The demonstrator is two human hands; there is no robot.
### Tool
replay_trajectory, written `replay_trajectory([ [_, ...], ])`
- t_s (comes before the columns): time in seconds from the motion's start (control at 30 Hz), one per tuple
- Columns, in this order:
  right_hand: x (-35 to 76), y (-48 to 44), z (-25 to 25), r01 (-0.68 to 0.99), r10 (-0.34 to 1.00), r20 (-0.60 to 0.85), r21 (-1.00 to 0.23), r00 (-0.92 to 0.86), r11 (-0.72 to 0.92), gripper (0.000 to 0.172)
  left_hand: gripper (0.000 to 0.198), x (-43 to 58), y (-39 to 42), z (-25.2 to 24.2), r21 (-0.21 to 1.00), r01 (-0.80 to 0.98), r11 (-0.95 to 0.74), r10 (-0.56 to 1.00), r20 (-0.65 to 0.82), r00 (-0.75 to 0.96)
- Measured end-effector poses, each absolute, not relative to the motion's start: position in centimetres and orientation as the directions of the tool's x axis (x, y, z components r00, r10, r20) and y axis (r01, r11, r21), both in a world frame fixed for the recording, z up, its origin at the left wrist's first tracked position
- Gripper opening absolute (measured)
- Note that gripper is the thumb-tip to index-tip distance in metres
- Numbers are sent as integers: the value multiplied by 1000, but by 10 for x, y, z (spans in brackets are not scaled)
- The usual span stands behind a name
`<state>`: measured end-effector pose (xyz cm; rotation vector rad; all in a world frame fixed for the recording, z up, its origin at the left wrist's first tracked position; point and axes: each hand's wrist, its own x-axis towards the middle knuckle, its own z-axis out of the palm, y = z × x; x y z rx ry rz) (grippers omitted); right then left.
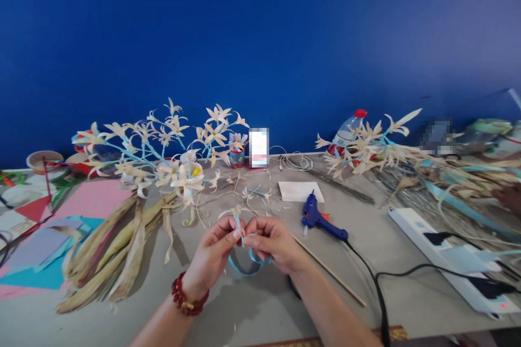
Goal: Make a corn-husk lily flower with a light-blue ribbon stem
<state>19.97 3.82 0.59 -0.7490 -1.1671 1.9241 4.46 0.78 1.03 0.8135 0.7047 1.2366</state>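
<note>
My left hand (217,241) wears a red bead bracelet (188,295). Its thumb and fingers pinch the thin stem of a small pale husk flower (236,211), which points up above the fingertips. Light blue tape covers part of this stem. Close against it, my right hand (268,241) has its fingers closed on the light blue tape (246,273), whose loose length loops below both hands. The fingers hide where tape and stem meet.
Blue-stemmed husk flowers (163,135) stand at the back left, others (366,146) at the back right. Dried corn husks (126,260) lie to the left. A blue glue gun (319,217), wooden stick (329,271) and white power strip (431,249) lie to the right.
</note>
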Motion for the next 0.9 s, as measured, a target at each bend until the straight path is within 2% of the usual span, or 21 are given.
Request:
replay_trajectory([
  [0.2,197,37,2,-305,845,-99,-905,-525,-296,31,12,44,7,9,838,-532,122,984,-31,177],
  [0.43,198,37,3,-258,902,-31,-953,-431,-156,31,8,44,7,7,895,-445,28,995,19,100],
  [0.57,199,37,5,-226,899,-8,-967,-437,-119,32,7,42,9,7,919,-395,-5,989,64,136],
  [0.9,203,37,9,-177,901,21,-982,-434,-62,29,10,37,14,9,955,-294,-28,988,72,139],
])
